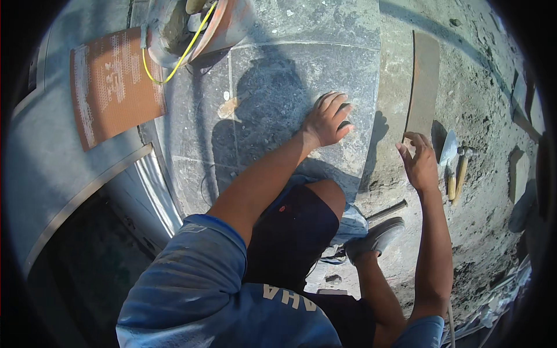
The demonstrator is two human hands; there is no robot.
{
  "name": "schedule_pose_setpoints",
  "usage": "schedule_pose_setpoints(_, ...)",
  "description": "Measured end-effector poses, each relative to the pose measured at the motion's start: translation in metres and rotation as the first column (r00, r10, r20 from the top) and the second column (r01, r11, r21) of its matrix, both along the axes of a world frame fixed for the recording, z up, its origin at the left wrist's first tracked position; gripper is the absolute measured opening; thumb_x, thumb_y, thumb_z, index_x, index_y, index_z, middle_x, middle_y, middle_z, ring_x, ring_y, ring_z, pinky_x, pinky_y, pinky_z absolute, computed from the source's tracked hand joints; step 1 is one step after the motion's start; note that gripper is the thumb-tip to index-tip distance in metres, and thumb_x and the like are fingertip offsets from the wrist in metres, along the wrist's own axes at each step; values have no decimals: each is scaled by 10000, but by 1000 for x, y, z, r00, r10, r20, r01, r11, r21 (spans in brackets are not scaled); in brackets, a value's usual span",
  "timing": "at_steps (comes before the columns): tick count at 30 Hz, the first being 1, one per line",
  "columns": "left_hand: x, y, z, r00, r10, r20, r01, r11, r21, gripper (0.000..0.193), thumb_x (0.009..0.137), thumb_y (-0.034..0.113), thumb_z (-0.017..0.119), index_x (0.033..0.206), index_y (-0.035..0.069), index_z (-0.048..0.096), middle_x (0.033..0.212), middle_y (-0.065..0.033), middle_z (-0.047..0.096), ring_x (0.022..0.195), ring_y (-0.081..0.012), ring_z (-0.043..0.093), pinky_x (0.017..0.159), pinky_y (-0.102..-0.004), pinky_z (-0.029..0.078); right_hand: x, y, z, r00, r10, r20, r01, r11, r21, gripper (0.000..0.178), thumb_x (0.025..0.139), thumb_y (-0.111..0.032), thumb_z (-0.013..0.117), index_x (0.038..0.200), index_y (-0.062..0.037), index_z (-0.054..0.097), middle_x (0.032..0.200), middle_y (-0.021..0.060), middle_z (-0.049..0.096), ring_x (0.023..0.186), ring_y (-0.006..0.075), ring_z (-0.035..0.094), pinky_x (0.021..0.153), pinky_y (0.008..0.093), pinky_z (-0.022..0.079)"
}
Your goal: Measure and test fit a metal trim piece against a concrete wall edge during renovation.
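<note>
My left hand (329, 120) rests on the grey tiled floor (272, 58), palm down with fingers spread, holding nothing. To its right, my right hand (420, 161) is at the near end of a long flat grey-brown bar (425, 81). Its fingers are bent over that end, with the thumb close below; the exact contact is partly hidden. The bar lies lengthwise on the rough cement strip beside the tiles. Just right of my right hand are a pointed trowel (449, 151) and a hammer (462, 174) with a wooden handle.
A mortar-stained bucket (226, 29) with a yellow handle stands at the far left. Beside it lies an orange-brown sheet (119, 87). A short rod (387, 210) lies near my shoe (380, 236). Rough, crumbly ground (487, 110) spreads rightward, with stone pieces (518, 177) at its edge.
</note>
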State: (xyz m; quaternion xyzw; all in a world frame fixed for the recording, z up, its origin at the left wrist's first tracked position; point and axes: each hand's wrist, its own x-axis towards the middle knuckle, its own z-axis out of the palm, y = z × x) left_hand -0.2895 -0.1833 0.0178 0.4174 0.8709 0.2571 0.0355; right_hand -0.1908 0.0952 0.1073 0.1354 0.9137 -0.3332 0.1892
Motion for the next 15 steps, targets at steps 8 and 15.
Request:
schedule_pose_setpoints(8, -57, -113, 44, 890, 432, -145, -446, 891, -84, 333, 910, 166, 637, 1202, 17, 578, 1279, -175, 496, 1202, -361, 463, 1005, -485, 389, 47, 67, -39, 948, -314, 50, 278, 896, 345, 434, 883, -350, 664, 1179, -37, 608, 1168, 215, 617, 1070, 383, 600, 911, 444, 484)
schedule_pose_setpoints(15, -20, -23, 57, 987, 13, -157, -9, 1000, 22, 328, 857, 69, 667, 1171, 11, 590, 1226, -155, 566, 1184, -355, 522, 1032, -498, 408, 192, 157, -114, 876, -347, 336, 84, 795, 601, 690, 867, -414, 672, 1409, -62, 432, 1334, 195, 513, 1230, 390, 494, 993, 476, 435)
